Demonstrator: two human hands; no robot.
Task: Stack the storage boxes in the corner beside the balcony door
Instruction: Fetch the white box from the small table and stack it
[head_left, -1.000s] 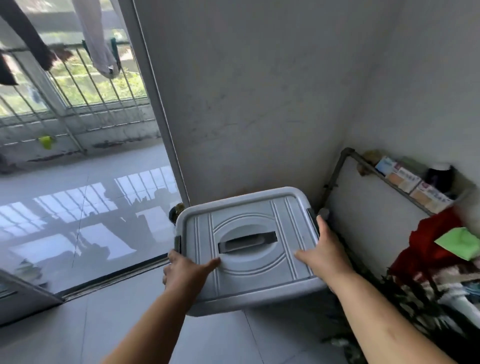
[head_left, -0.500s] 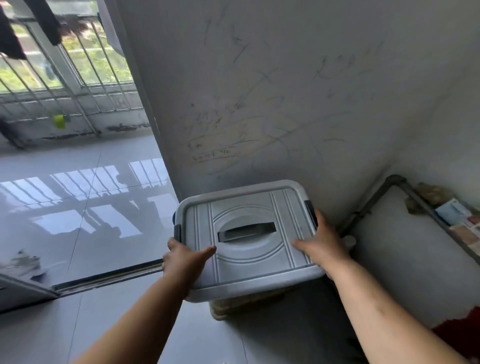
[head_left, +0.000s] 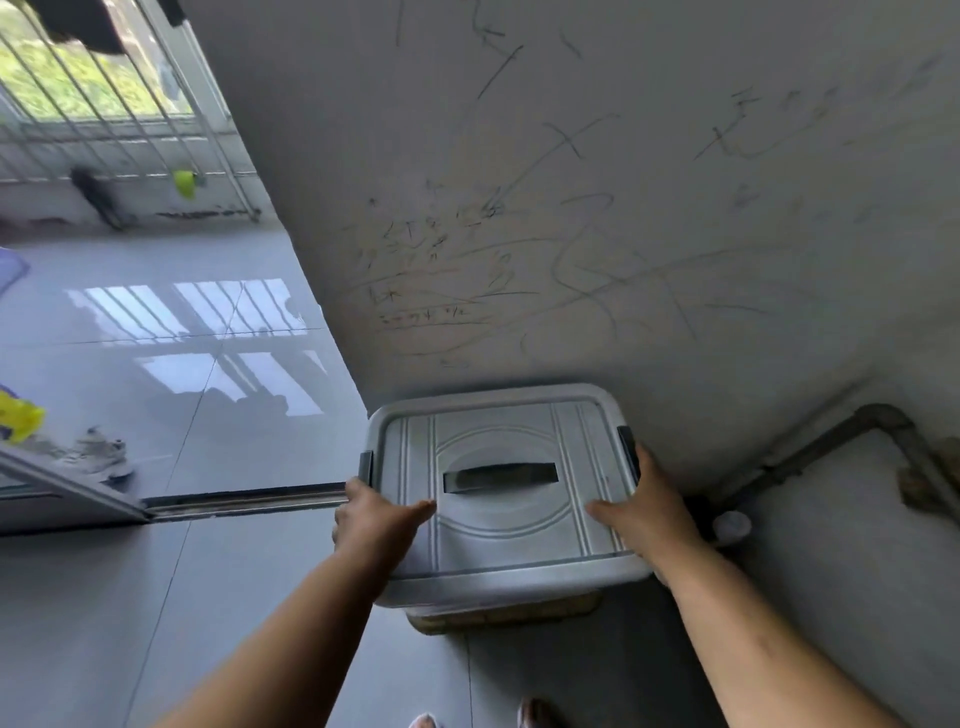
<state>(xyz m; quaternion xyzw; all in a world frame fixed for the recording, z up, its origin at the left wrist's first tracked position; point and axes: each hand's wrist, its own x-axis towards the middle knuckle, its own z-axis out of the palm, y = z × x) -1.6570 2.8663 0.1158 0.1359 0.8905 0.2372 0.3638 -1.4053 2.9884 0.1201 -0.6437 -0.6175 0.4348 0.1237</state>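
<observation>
The left hand (head_left: 375, 521) and right hand (head_left: 645, 512) clasped opposite sides of a grey plastic storage box with a dark recessed lid handle (head_left: 501, 493). It sat against the scribbled white wall (head_left: 571, 234), apparently atop a yellowish container (head_left: 498, 613), just beside the balcony door track (head_left: 244, 501).

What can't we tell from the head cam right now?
- Lower box: only a tan sliver shows, grey storage box covers it.
- Contact between the boxes: hidden.
- Left hand and right hand fingers: wrapped under the lid rim.
- Wall scribbles: illegible.
</observation>
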